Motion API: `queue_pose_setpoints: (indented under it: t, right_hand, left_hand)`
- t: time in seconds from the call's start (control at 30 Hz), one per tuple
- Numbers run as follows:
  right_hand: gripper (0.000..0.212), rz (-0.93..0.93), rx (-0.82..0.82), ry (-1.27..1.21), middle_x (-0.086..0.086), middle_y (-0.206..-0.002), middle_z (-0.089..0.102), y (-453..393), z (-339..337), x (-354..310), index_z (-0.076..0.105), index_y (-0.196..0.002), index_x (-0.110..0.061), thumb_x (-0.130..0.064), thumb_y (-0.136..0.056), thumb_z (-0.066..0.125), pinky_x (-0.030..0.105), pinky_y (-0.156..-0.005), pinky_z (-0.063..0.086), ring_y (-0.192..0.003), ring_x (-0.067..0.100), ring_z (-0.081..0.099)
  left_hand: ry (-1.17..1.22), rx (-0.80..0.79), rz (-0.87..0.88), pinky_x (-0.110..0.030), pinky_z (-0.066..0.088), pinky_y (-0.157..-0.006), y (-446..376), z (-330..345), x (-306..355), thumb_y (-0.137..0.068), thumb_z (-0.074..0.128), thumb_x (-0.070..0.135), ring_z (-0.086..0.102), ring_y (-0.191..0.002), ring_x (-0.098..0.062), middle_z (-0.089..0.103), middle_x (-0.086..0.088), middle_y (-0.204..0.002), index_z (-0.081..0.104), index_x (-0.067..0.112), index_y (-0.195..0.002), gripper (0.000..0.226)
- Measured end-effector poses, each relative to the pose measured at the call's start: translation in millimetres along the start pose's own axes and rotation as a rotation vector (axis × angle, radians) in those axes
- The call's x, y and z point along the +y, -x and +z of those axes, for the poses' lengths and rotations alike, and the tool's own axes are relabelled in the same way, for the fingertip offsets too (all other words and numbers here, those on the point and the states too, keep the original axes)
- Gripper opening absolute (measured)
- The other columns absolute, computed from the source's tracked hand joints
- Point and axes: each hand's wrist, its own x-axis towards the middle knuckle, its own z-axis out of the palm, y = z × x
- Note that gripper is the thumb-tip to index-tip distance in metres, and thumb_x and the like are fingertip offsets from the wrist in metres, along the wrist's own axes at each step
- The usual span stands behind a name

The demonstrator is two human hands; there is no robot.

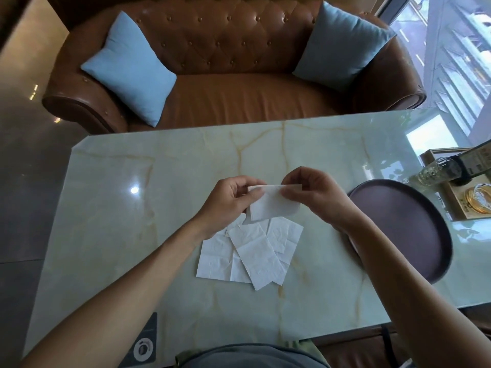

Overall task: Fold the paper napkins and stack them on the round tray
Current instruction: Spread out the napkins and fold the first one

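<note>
A white paper napkin (271, 205) hangs in the air above the table, held along its folded top edge. My left hand (228, 200) pinches its left corner and my right hand (316, 195) pinches the right part of that edge. Below them a loose pile of white napkins (247, 251) lies flat on the pale green marble table (119, 221), overlapping one another. The round dark tray (409, 229) sits to the right of my right forearm with nothing on it.
At the far right a wooden tray (451, 205) carries a glass bottle (438, 171) and a gold-rimmed glass dish (478, 197). A brown leather sofa (239, 96) with two blue cushions stands beyond the table. A dark coaster-like card (143, 346) lies near the front left edge.
</note>
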Motion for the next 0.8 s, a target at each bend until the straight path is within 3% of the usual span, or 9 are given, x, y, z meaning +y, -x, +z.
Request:
queue_pose_setpoints:
  t: [0.13,0.2,0.3,0.4,0.47,0.6,0.7,0.8]
  right_hand:
    - [0.008,-0.024,-0.036,0.183,0.002,-0.08,0.071,-0.7,-2.2,-8.6,0.075,-0.101,-0.021,-0.02,-0.093,0.075,0.043,-0.077,0.053,-0.076,0.011,0.064]
    - [0.006,-0.043,-0.049,0.314,-0.006,-0.082,0.076,-2.1,-1.8,-12.3,0.078,-0.097,-0.025,-0.026,-0.093,0.074,0.044,-0.084,0.058,-0.081,0.01,0.071]
    - [0.008,-0.052,-0.043,0.421,-0.011,-0.086,0.078,-2.2,-0.3,-18.5,0.079,-0.091,-0.024,-0.025,-0.094,0.072,0.04,-0.086,0.06,-0.084,0.009,0.073]
    - [0.009,-0.059,-0.046,0.455,-0.011,-0.085,0.077,-0.2,0.0,-21.6,0.079,-0.091,-0.022,-0.025,-0.094,0.071,0.038,-0.084,0.059,-0.083,0.009,0.072]
    - [0.009,-0.064,-0.05,0.457,-0.01,-0.085,0.077,0.9,-0.8,-21.7,0.079,-0.091,-0.022,-0.025,-0.095,0.071,0.038,-0.083,0.059,-0.083,0.009,0.072]
    - [0.006,-0.05,-0.081,0.371,-0.007,-0.087,0.077,1.7,-2.9,-18.5,0.076,-0.092,-0.022,-0.024,-0.095,0.071,0.04,-0.084,0.059,-0.084,0.013,0.073]
    - [0.005,-0.016,-0.107,0.322,-0.006,-0.087,0.077,1.5,-3.1,-14.9,0.075,-0.091,-0.022,-0.027,-0.092,0.075,0.038,-0.081,0.058,-0.083,0.014,0.073]
    - [0.009,-0.013,-0.106,0.297,-0.009,-0.08,0.075,2.5,-3.8,-14.8,0.074,-0.088,-0.017,-0.023,-0.094,0.074,0.023,-0.07,0.054,-0.072,0.003,0.068]
  left_hand:
    - [-0.066,-0.005,0.035,-0.067,0.052,-0.082,-2.3,3.2,-0.3,-0.094,0.067,0.039,0.062,-0.083,-0.031,0.07,-0.032,-0.1,0.077,0.024,-0.109,0.024]
    - [-0.102,-0.018,0.057,-0.065,0.053,-0.082,-3.8,2.7,-1.1,-0.093,0.063,0.05,0.063,-0.081,-0.033,0.068,-0.035,-0.097,0.077,0.027,-0.109,0.031]
    - [-0.154,0.004,0.083,-0.05,0.057,-0.074,-3.9,1.1,-2.4,-0.099,0.059,0.048,0.061,-0.07,-0.039,0.067,-0.024,-0.078,0.078,0.023,-0.106,0.032]
    - [-0.186,0.058,0.092,-0.022,0.042,-0.057,-2.6,2.8,-3.2,-0.102,0.059,0.034,0.04,-0.053,-0.007,0.043,0.007,-0.056,0.074,0.019,-0.087,0.026]
    - [-0.185,0.077,0.098,-0.017,0.038,-0.054,-0.8,4.4,-4.1,-0.101,0.059,0.034,0.038,-0.05,-0.003,0.042,0.01,-0.054,0.069,0.02,-0.08,0.027]
    - [-0.126,0.106,0.114,-0.041,0.051,-0.065,-0.5,3.3,-6.8,-0.099,0.063,0.038,0.06,-0.068,-0.02,0.069,-0.022,-0.077,0.073,0.016,-0.09,0.026]
    - [-0.114,0.099,0.105,-0.042,0.057,-0.075,-0.8,4.3,-5.5,-0.098,0.066,0.031,0.07,-0.078,-0.016,0.077,-0.006,-0.083,0.075,0.016,-0.092,0.019]
    - [-0.114,0.073,0.089,-0.041,0.056,-0.078,-0.2,5.3,-3.9,-0.097,0.067,0.031,0.071,-0.08,-0.016,0.076,-0.003,-0.085,0.075,0.015,-0.094,0.018]
